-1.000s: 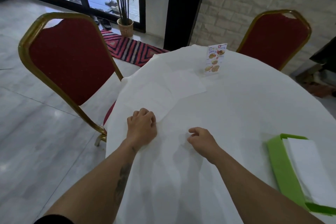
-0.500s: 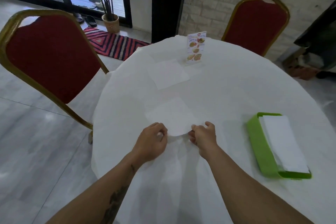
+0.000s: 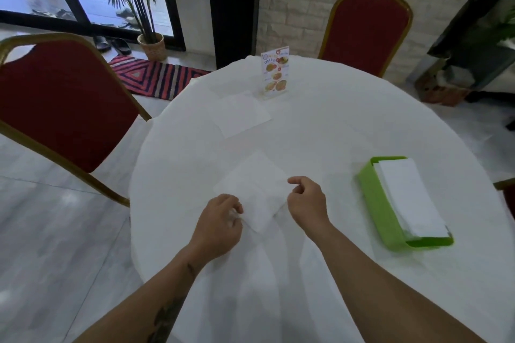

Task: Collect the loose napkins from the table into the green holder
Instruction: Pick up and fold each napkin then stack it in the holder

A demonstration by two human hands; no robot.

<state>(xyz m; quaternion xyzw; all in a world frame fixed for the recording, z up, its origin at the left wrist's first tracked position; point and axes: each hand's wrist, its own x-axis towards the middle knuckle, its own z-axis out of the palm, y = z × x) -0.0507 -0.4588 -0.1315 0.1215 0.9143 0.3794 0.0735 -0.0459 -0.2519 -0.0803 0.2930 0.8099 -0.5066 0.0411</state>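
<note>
Lying near the table's (image 3: 348, 125) front edge, a loose napkin (image 3: 252, 189) is pinched by the left hand (image 3: 220, 221) and right hand (image 3: 308, 203), and must next be carried to the green holder (image 3: 374, 200) by the right edge.

- left hand (image 3: 220, 221): fingers curled, tips pinching the left edge of the napkin (image 3: 255, 189), back of hand up
- right hand (image 3: 308, 200): fingers curled at the napkin's right edge, thumb sticking out forward; actual grip can't be made out
- both forearms bare, reaching forward, converging
- left forearm shows a dark tattoo
</note>
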